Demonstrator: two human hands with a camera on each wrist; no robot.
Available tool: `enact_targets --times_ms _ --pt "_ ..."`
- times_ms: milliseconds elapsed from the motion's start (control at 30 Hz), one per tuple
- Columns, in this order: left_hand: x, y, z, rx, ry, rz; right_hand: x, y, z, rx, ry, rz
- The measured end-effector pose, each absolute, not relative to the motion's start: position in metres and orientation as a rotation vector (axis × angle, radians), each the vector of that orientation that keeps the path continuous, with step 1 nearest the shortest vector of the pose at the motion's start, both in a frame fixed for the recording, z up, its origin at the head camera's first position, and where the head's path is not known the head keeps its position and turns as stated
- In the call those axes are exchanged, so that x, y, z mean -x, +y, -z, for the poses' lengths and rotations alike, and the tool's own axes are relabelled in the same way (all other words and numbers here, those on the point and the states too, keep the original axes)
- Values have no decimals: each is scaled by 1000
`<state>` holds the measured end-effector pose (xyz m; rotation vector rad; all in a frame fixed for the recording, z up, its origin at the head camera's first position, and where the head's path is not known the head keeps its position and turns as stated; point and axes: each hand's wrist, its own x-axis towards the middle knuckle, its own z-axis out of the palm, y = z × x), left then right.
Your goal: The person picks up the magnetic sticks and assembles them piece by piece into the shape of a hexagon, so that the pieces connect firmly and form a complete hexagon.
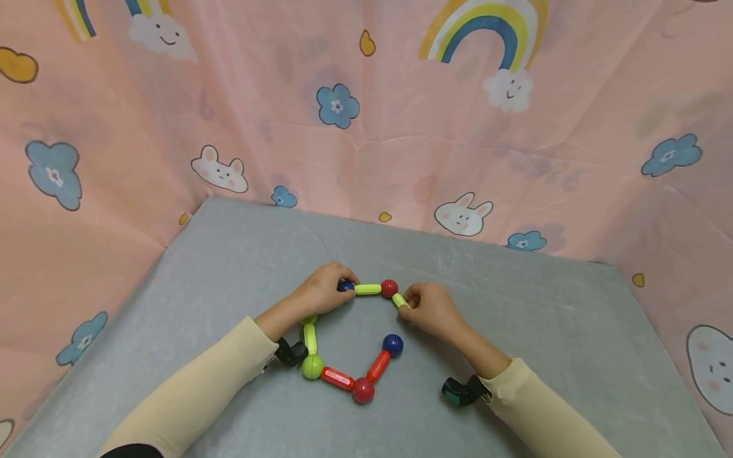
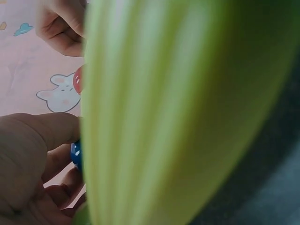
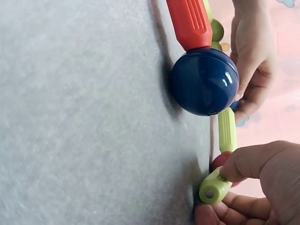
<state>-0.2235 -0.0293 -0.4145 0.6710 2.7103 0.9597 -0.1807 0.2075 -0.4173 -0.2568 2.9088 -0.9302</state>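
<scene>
My left hand (image 1: pixel 323 289) pinches a blue ball (image 1: pixel 345 285) between thumb and fingers. From that ball a lime-green rod (image 1: pixel 368 289) runs right to a red ball (image 1: pixel 389 288). My right hand (image 1: pixel 435 310) grips a second lime-green rod (image 3: pixel 215 187), whose far end meets the red ball; a metal disc shows in its near end. Below, the chain continues with a lime rod (image 1: pixel 310 338), a green ball (image 1: pixel 312 367), a red rod (image 1: pixel 338 378), a larger red ball (image 1: pixel 363 390), another red rod (image 1: pixel 378 366) and a free-ended blue ball (image 1: pixel 392 345).
The pieces lie on a grey cloth-covered table (image 1: pixel 515 305). A pink printed curtain (image 1: pixel 389 152) rises behind and at both sides. A large blurred lime-green rod (image 2: pixel 154 112) blocks most of the left wrist view. Black wrist cameras (image 1: pixel 462 391) sit near the table surface.
</scene>
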Motion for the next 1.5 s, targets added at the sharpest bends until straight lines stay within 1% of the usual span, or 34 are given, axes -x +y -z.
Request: enact_targets --times_ms 267,600,833,967,1200,1500 --pt "214 -46 414 -631 2703 -1023 179 206 418 239 2884 924" --pt "183 -86 415 -473 2757 -1067 176 204 416 195 2830 996" --pt "167 -100 419 -413 2732 -1129 172 201 415 126 2813 1044" --pt "164 -103 420 -398 2724 -1143 170 199 415 110 2776 1098" --pt "164 -102 421 -375 2724 -1130 165 196 415 167 2742 1159" --pt "165 -101 424 -394 2753 -1138 160 192 418 170 2740 1179"
